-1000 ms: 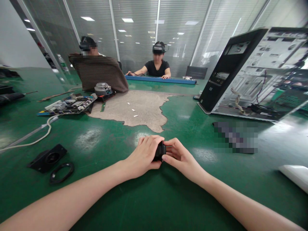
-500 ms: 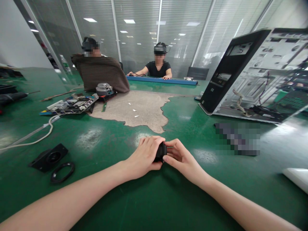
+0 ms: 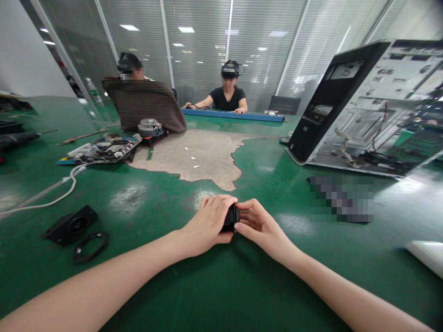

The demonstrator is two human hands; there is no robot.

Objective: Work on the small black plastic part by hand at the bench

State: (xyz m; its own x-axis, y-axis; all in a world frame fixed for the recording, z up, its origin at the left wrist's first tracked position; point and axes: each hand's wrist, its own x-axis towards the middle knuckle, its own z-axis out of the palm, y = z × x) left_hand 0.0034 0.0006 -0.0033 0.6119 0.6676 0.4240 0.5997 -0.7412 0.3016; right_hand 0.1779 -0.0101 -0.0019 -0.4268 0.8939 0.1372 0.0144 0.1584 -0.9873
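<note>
Just above the green tabletop (image 3: 221, 295), a small black rounded part (image 3: 231, 218) is held between my two hands; its exact kind does not show. My left hand (image 3: 209, 221) wraps round its left side, fingers over the top and thumb underneath. From the right, my right hand (image 3: 258, 222) grips the rim of the part with thumb and fingertips. Much of the part is hidden by the fingers. To the left lie a black plate with a round opening (image 3: 76, 225) and a black ring (image 3: 90, 246).
An open computer case (image 3: 311, 115) stands at the right, with a dark pixelated flat object (image 3: 339, 200) before it. A circuit board (image 3: 104, 150) and a pale cable (image 3: 73, 184) lie at the left. Two people (image 3: 228, 94) sit across the table, one behind a brown cloth-covered object (image 3: 145, 103).
</note>
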